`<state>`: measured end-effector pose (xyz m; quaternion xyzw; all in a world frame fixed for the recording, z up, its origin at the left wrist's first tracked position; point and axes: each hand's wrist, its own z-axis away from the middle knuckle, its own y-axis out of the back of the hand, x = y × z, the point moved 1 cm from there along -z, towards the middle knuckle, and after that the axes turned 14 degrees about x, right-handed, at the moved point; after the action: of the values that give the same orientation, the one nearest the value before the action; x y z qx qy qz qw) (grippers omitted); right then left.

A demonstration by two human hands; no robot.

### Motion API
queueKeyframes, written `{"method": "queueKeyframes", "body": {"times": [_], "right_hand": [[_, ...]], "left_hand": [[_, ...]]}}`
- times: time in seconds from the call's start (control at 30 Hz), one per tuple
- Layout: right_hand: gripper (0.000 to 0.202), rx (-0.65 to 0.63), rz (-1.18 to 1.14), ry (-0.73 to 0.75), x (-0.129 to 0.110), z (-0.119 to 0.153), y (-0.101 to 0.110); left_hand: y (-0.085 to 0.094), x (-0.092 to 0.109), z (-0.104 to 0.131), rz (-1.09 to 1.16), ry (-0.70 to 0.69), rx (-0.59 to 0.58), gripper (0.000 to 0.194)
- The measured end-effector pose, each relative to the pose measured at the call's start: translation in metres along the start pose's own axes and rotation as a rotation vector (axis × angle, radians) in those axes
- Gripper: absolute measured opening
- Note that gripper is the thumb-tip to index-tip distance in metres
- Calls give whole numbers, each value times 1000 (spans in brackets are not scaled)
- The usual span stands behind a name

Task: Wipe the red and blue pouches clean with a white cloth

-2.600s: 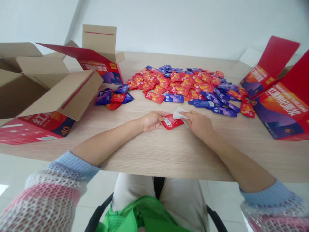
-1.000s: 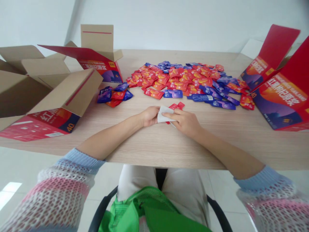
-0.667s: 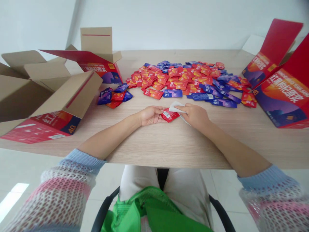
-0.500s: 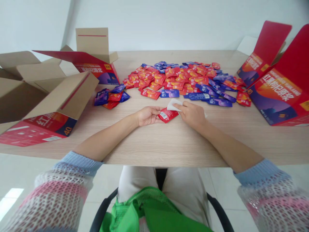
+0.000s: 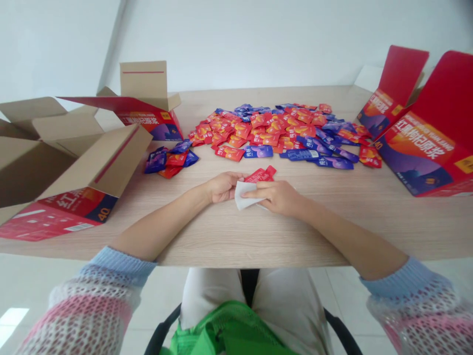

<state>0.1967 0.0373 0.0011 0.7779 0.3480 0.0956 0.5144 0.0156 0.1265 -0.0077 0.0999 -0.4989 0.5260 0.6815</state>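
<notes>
Between my hands, low over the table's middle, is a red sachet [image 5: 260, 174] with its narrow spout end pointing to the upper right. My left hand [image 5: 224, 187] is closed on the sachet's left end, thumb on top. A white tissue [image 5: 244, 193] is pinched in my right hand [image 5: 283, 197] and lies against the sachet's lower left side, covering part of it. Just beyond my hands spreads a heap of red and purple sachets [image 5: 266, 129]. To the left, a smaller pile of the same sachets [image 5: 172, 159] lies on the table.
Open cardboard boxes stand on both sides: a large one [image 5: 79, 197] at the near left, another [image 5: 162, 121] behind it, and red boxes [image 5: 424, 148] at the right. The wooden table's front edge [image 5: 254, 264] runs just before my lap.
My right hand has drawn the tissue left and down across the sachet. The sachet has turned, and its spout end now shows. The whole view has shifted slightly.
</notes>
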Motion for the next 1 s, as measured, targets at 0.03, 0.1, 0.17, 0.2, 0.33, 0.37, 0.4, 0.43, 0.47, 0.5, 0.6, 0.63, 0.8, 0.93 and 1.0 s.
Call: {"method": "queueKeyframes", "body": {"times": [0.03, 0.1, 0.17, 0.2, 0.33, 0.37, 0.4, 0.43, 0.47, 0.5, 0.6, 0.63, 0.8, 0.93, 1.0], "right_hand": [[40, -33, -53, -10, 2, -1, 2], [39, -92, -119, -27, 8, 0, 8], [39, -131, -132, -47, 17, 1, 15], [39, -143, -120, -62, 22, 2, 19], [39, -175, 42, -138, 36, 6, 33], [40, -184, 93, -159, 38, 6, 36], [40, -194, 139, -179, 40, 6, 38], [41, -202, 179, -198, 41, 6, 41], [41, -210, 213, -214, 42, 6, 42], [41, -215, 246, -228, 42, 6, 44], [39, -213, 336, -265, 44, 6, 47], [39, -207, 367, -275, 45, 7, 47], [39, -104, 462, -222, 48, 8, 43], [39, 77, 453, -105, 44, 3, 36], [40, 152, 443, -47, 37, 1, 33]], "left_hand": [[4, 1, 0, -3, 8, -29, 33], [10, 3, 0, -13, 8, -49, 32], [13, 4, 0, -31, -7, -39, 33], [12, 3, 0, -40, -17, -31, 34], [8, 1, 2, -72, -51, 4, 34], [7, 1, 3, -76, -61, 13, 33], [7, 1, 3, -79, -69, 19, 33], [7, 2, 3, -79, -77, 22, 33], [8, 2, 3, -80, -80, 18, 33], [8, 2, 2, -81, -80, 11, 33], [8, 3, 2, -87, -68, -1, 33], [7, 3, 3, -89, -62, 0, 33], [4, 3, 6, -84, -38, 39, 36], [1, 2, 8, -46, -31, 87, 33], [-1, 2, 8, -28, -28, 110, 31]]}}
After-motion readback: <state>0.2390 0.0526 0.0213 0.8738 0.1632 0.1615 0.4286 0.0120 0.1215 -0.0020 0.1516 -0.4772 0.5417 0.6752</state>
